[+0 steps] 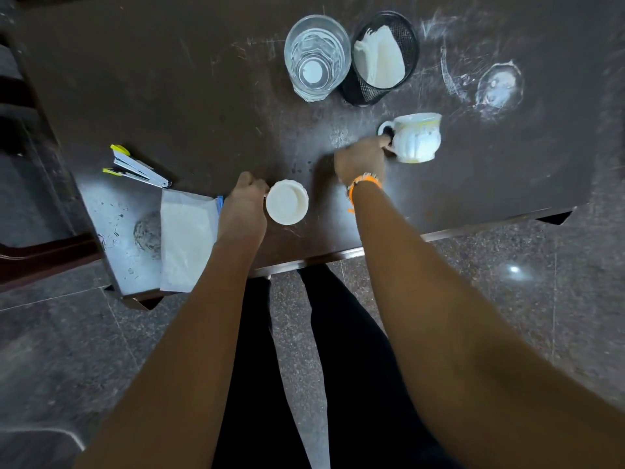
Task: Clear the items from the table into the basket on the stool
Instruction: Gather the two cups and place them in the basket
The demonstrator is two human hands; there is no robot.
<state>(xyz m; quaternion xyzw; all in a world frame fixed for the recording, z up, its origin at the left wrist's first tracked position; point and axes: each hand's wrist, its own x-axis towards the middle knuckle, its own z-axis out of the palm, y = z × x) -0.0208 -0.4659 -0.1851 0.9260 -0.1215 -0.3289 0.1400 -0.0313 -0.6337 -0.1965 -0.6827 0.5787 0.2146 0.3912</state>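
1. My left hand (244, 206) is gripping the near white cup (287, 202) by its side at 6 o'clock on the desk (203, 106)
2. My right hand (363, 157) is pinching the handle of the tilted mug (417, 138) at 3 o'clock
3. Both are looking like stiff, breakable, slippery ceramic, so handles are suiting best

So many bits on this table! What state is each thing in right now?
Left hand: closed on the near cup's handle.
Near cup: upright on the table, looks empty.
Right hand: gripping the far cup's handle.
Far cup: tilted, blurred.
Glass: upright, looks empty.
Mesh holder: upright, white paper inside.
Stapler: lying open.
Plastic bag: lying flat.
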